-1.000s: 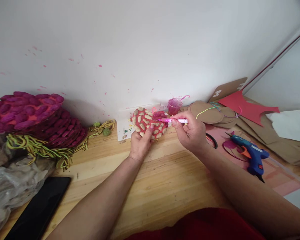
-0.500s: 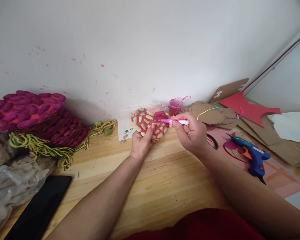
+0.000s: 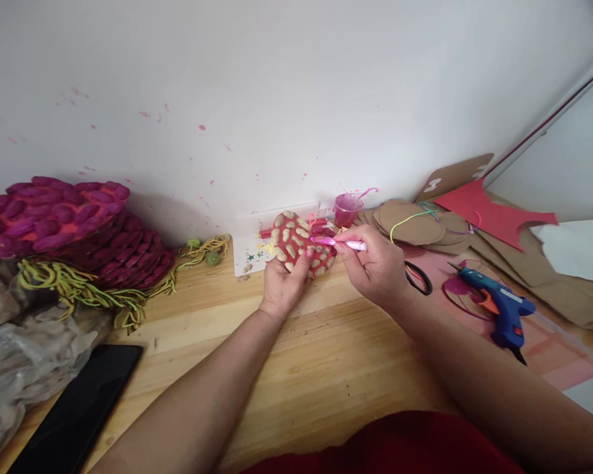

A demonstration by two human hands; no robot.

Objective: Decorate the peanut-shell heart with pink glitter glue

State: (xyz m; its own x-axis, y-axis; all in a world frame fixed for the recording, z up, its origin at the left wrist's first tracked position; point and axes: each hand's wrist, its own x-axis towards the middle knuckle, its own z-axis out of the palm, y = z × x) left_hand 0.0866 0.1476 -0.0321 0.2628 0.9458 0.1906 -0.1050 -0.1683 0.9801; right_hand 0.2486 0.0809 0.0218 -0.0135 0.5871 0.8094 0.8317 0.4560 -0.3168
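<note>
My left hand (image 3: 287,283) grips the lower edge of a red disc (image 3: 296,245) covered with peanuts in their shells, its thumb lying on the front. Most of these peanuts are bare tan; a few at the upper right are painted magenta. In my right hand (image 3: 375,266) is a paintbrush (image 3: 350,245) with a white and pink handle. Its pink tip rests against the painted side of the disc. Just beyond that hand stands a clear plastic cup (image 3: 347,209) with magenta paint and a pink stick in it.
At left, a stack of magenta peanut discs (image 3: 54,214) sits above yellow-green yarn (image 3: 86,286), near a plastic bag (image 3: 24,375) and a black phone-like slab (image 3: 82,408). To the right lie cardboard circles (image 3: 408,222), scissors (image 3: 419,279), a blue glue gun (image 3: 507,309) and red paper (image 3: 494,214).
The disc has shifted slightly right and turned in my left hand. My right hand and the brush have moved a little left and down.
</note>
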